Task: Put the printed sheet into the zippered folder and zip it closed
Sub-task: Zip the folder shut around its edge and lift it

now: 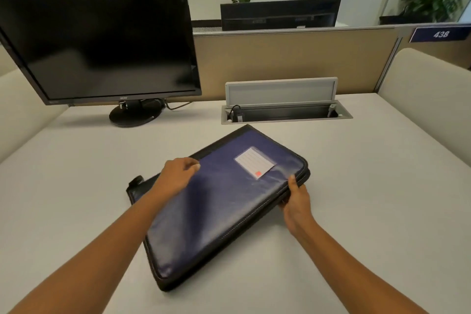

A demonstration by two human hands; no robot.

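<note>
The wide pale desk (76, 186) carried, at its centre, the large navy-blue zippered folder with black trim (216, 211), lying flat and skewed so that its long axis ran from about seven o'clock to one o'clock; a black flat monitor (102, 43) stood well beyond it at eleven o'clock and an open grey cable tray (285, 109) at twelve. The folder looked closed, and no printed sheet showed anywhere, so it was judged to be either inside already or out of view. The cover seemed a soft, glossy, slightly slippery synthetic, light yet floppy, best held at the stiffer stitched edge near the zip. A small white label card (254, 163) sat on the cover toward one o'clock. The left hand (178, 176) lay on the cover's nine o'clock edge, fingers curled loosely and pressing down, gripping nothing. The right hand (297, 199) pinched the three o'clock edge, thumb on top and fingers tucked beneath, seemingly at the zip track; the puller itself could not be made out.
</note>
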